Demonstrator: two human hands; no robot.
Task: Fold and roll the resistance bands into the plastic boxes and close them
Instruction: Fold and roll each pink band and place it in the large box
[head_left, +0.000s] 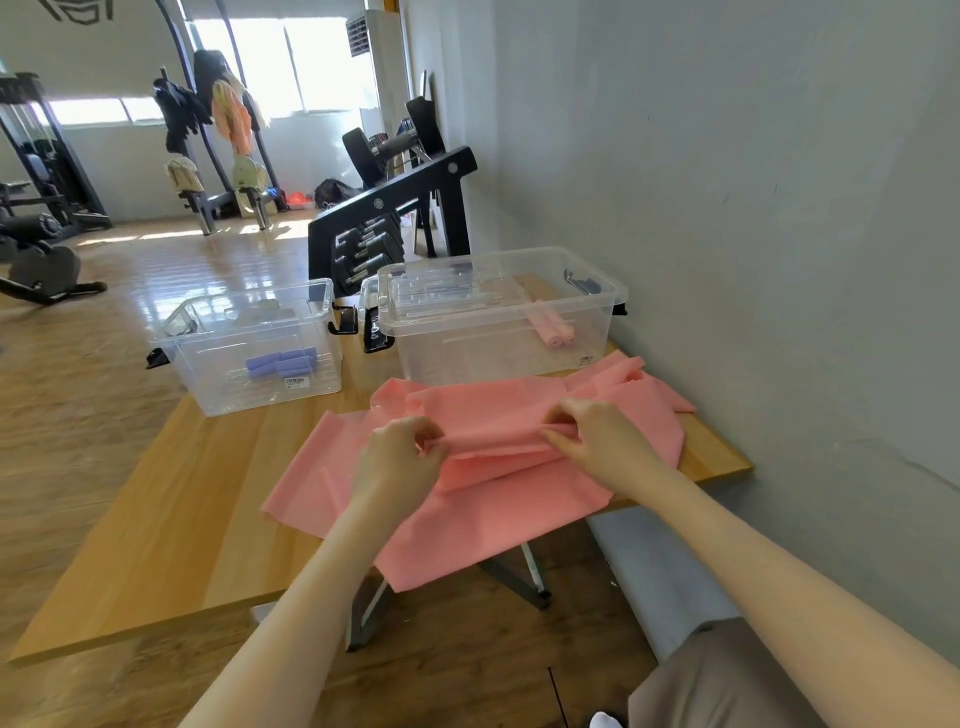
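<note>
Pink band (519, 415) lies lengthwise left-to-right; left hand (402, 457) and right hand (597, 436) pinch its fold.

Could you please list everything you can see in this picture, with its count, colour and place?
Resistance band sheet: one, pink, spread on the table's near right part, hanging over the near edge.
Rolled bands: a few, purple, inside the left box.
Rolled bands: two, pink, inside the right box.
Left box: one, clear plastic, open, on the table's far left.
Right box: one, clear plastic, on the table's far right, a lid resting on it.
Table: one, light wood.
Dumbbell rack: one, black, behind the table.
Gym machines: several, dark, far left.
Left hand: one, pinching the pink sheet.
Right hand: one, pinching the same fold.
</note>
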